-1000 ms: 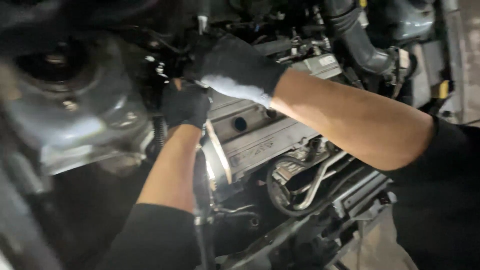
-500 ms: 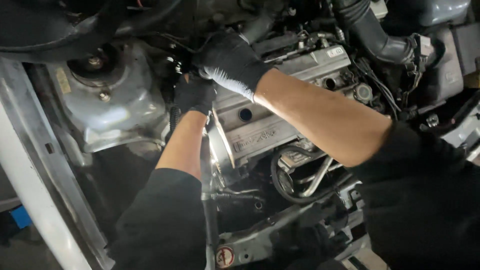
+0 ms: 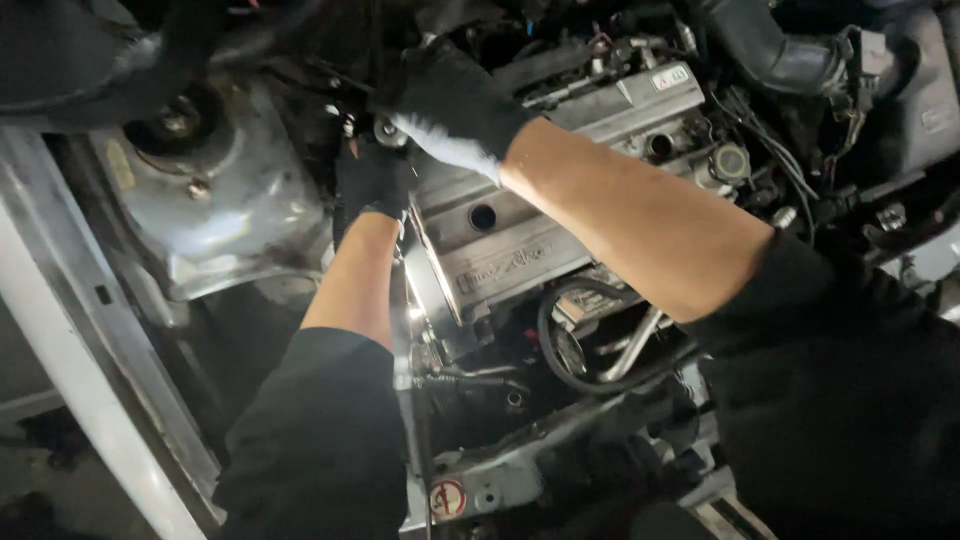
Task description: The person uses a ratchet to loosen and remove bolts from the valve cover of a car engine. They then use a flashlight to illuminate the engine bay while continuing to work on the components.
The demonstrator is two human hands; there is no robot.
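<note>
Staying at the silver ribbed metal engine cover (image 3: pixel 530 215), the black-gloved right hand (image 3: pixel 450 105) curls over its upper-left corner while the left hand (image 3: pixel 372 180) grips beside it, black hoses (image 3: pixel 590 350) crowding below.

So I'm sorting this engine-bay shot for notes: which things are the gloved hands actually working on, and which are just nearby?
In hand:
- left hand in black glove, at the end of the silver ribbed metal engine cover
- right hand in black glove, on the cover's top corner

Just nearby:
- grey metal strut tower
- black corrugated rubber intake hose
- looped black rubber hose
</note>
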